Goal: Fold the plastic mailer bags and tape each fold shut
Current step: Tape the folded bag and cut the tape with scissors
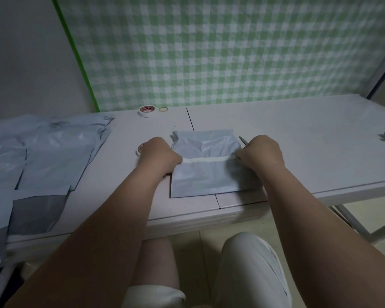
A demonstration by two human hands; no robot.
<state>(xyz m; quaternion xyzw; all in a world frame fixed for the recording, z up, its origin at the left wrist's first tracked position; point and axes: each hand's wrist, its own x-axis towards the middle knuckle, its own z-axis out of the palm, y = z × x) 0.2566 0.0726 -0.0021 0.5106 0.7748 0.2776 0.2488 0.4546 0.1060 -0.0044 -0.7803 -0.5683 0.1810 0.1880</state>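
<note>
Folded pale-blue plastic mailer bag (200,176) lies flat mid white table (298,141), white tape strip (206,160) running L-R across its fold btwn both fists: left hand (157,156) curled at L end, its hold can't be told; right hand (259,154) at R end, curled round thin grey metal tool (243,140).

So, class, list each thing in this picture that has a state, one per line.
Centre mailer bag, folded, lying flat.
Tape strip, stretched across the fold.
Left hand, grips a tape roll.
Right hand, grips a metal blade.
Spare mailer bags, unfolded, piled left.
Far tape roll, lying flat, untouched.
</note>
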